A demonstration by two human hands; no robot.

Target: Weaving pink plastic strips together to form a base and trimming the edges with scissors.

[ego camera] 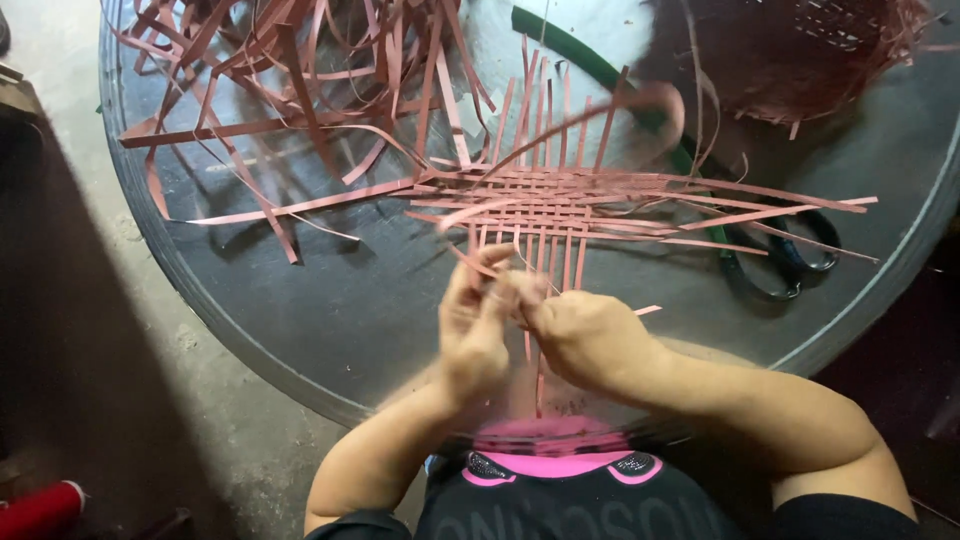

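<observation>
Both hands pinch at the near ends of thin reddish-brown strips, close together at the lower middle of the view. Left hand (475, 325) has its fingers curled shut around one or two strip ends, thumb pressed toward the fingertips; motion blur hides exactly which strip it grips. Right hand (585, 335) is closed in a loose fist just beside it, knuckles up, fingers tucked onto the strip ends below the weave — the two hands touch or nearly touch at the fingertips.

Those strips belong to a flat woven mat (545, 205), a partly made lattice of crossing strips lying on a round dark metal tray (330, 320). The mat sits just beyond the hands, near the tray's centre, with loose ends sticking out on every side; long ones run off to the right and left.

At the upper left of the tray lies a tangled heap of loose strips (290, 70) of the same colour, well apart from the hands. A green hose or cord (590, 70) curves from the top centre down under the mat's right side. Dark-handled scissors (790, 265) rest on the tray to the right, partly under the long strip ends. At the upper right sits a blurred reddish woven basket (800, 50). Nothing lies between the hands and the mat — only the strip ends themselves. A red roll (40, 508) shows on the floor at lower left.
</observation>
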